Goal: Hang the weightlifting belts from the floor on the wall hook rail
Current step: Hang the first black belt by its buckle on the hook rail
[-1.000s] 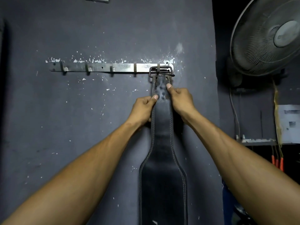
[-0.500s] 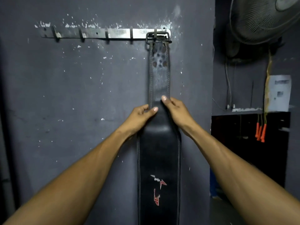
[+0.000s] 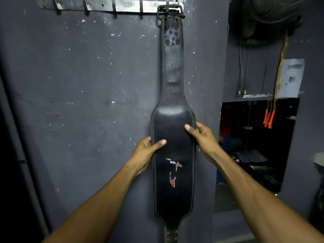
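Belt (image 3: 172, 130) is hanging down centre frame w/ my left hand (image 3: 146, 151) and right hand (image 3: 204, 137) gripping its edges. Hook rail (image 3: 108, 5) at top is showing four bare hooks left of the buckle; wall below them is lying open. Right side's crowded: fan (image 3: 273, 13), cords, orange handles (image 3: 268, 118).

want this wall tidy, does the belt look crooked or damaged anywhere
The belt hangs straight from the hook rail by its buckle. Its narrow upper strap is scuffed pale and worn around the holes. The wall has chipped paint flecks.
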### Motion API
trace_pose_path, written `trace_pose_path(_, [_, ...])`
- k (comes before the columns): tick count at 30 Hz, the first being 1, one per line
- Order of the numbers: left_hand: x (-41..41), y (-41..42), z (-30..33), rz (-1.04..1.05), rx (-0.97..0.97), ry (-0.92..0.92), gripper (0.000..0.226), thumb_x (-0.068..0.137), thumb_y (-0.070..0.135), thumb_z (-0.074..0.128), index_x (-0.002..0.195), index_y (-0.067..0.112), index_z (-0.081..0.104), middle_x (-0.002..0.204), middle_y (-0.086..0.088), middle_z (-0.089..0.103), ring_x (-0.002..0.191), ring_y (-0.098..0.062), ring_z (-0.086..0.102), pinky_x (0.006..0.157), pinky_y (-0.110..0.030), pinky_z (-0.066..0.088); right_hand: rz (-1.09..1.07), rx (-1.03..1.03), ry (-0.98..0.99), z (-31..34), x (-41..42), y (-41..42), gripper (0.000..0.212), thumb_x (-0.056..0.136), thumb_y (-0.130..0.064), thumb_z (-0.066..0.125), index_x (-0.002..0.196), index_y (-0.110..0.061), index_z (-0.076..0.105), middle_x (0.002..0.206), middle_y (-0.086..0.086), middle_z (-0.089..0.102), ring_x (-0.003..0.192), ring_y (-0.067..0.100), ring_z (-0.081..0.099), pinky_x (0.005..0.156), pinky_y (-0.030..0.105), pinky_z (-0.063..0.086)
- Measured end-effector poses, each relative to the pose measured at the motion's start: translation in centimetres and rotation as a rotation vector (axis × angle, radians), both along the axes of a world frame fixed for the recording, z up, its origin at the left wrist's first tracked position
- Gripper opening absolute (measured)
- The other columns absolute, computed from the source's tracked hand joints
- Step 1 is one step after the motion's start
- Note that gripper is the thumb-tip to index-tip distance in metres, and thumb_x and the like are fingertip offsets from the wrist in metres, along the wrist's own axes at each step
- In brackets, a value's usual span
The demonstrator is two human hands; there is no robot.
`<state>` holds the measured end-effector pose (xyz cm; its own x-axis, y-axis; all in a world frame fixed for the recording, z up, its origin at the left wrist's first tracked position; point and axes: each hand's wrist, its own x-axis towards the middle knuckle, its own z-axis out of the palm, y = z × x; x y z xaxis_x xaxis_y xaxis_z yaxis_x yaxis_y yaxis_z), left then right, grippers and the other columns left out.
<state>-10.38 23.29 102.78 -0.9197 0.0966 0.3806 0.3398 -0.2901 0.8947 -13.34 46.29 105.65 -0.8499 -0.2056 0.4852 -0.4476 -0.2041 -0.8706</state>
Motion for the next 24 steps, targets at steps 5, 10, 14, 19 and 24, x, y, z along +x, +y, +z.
trace_pose_path(5, [2.4,0.7,-4.7,-0.062,-0.049,-0.122,0.044,0.086,0.010,0.078,0.126,-0.002,0.064,0.122,-0.020,0.072,0.112,-0.033,0.071,0.090,-0.037,0.060,0.015,0.214,-0.118,-5.4,2.8,0.7,0.036,0.090,-0.026,0.080,0.125,-0.022,0.069,0.125,0.005,0.076,0.111,0.020,0.075,0.092,0.032,0.062])
trace_pose_path(10, [3.8,1.7,-7.2,-0.076,0.001,-0.132,0.048,0.086,0.008,0.079,0.130,0.007,0.061,0.126,-0.016,0.072,0.116,-0.031,0.070,0.095,-0.040,0.059,0.035,0.114,-0.171,-8.2,4.7,0.6,0.045,0.088,-0.021,0.082,0.130,-0.016,0.066,0.124,0.005,0.076,0.112,0.021,0.075,0.094,0.035,0.061])
trace_pose_path(14, [5.3,2.0,-10.5,0.039,-0.028,-0.189,0.043,0.087,0.003,0.076,0.129,0.001,0.063,0.124,-0.018,0.072,0.113,-0.031,0.071,0.095,-0.038,0.059,-0.042,0.138,-0.233,-11.7,6.1,0.3,0.031,0.088,-0.014,0.080,0.117,-0.018,0.073,0.116,0.005,0.079,0.106,0.021,0.077,0.088,0.028,0.062])
trace_pose_path(19, [7.5,2.8,-13.3,0.071,-0.124,-0.273,0.041,0.087,0.006,0.076,0.126,0.006,0.067,0.120,-0.009,0.075,0.113,-0.026,0.072,0.098,-0.035,0.058,-0.124,0.101,-0.235,-14.7,7.4,0.2,0.028,0.087,-0.017,0.082,0.110,-0.028,0.072,0.113,-0.001,0.080,0.102,0.014,0.077,0.085,0.027,0.062])
trace_pose_path(24, [10.1,4.4,-15.2,0.199,-0.075,-0.316,0.034,0.089,0.003,0.073,0.123,0.004,0.068,0.115,-0.009,0.077,0.105,-0.023,0.074,0.090,-0.032,0.059,-0.070,0.099,-0.286,-17.7,9.2,1.1,0.049,0.090,-0.012,0.079,0.132,-0.022,0.058,0.127,0.003,0.075,0.117,0.022,0.072,0.104,0.044,0.056])
